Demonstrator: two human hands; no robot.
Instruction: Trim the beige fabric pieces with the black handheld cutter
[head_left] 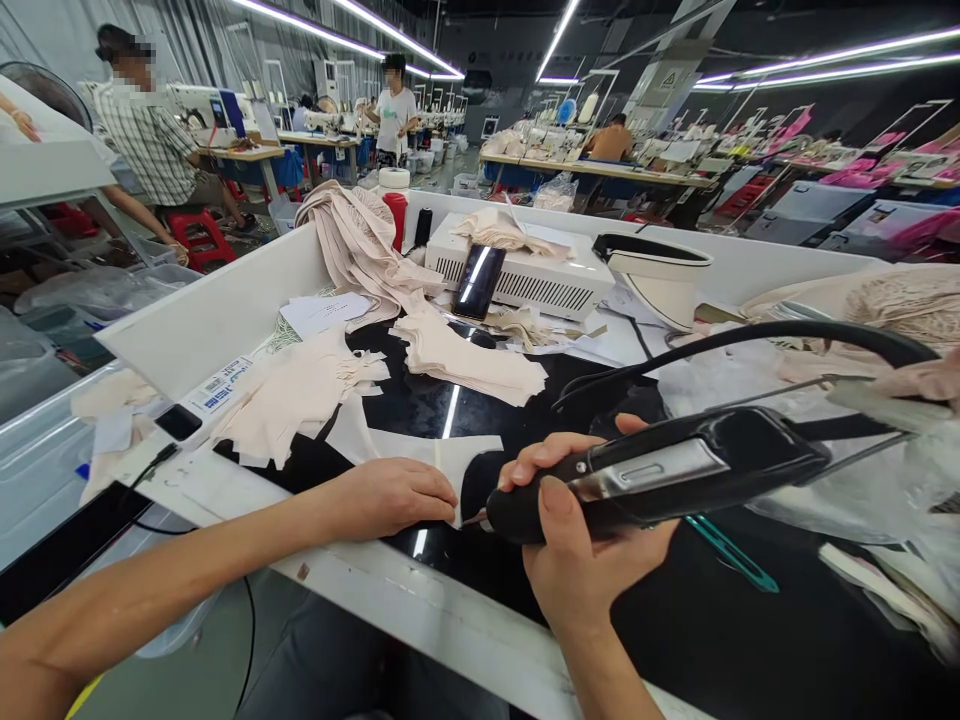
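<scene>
My right hand is wrapped round a black corded hand tool with a silver strip on its side. The tool's narrow metal tip points left, close to the corner of a pale cut fabric piece. On that piece my left hand rests with fingers together, its fingertips at the corner beside the tip; the thumb is hidden. Beyond lie a stack of beige fabric pieces and a looser beige pile. The glossy black tabletop is beneath.
A white vented box stands at the back with a phone leaning on it. A thick black cable arches over the right side. A teal plastic strip lies right of my hand. White walls edge the table. Co-workers sit farther off.
</scene>
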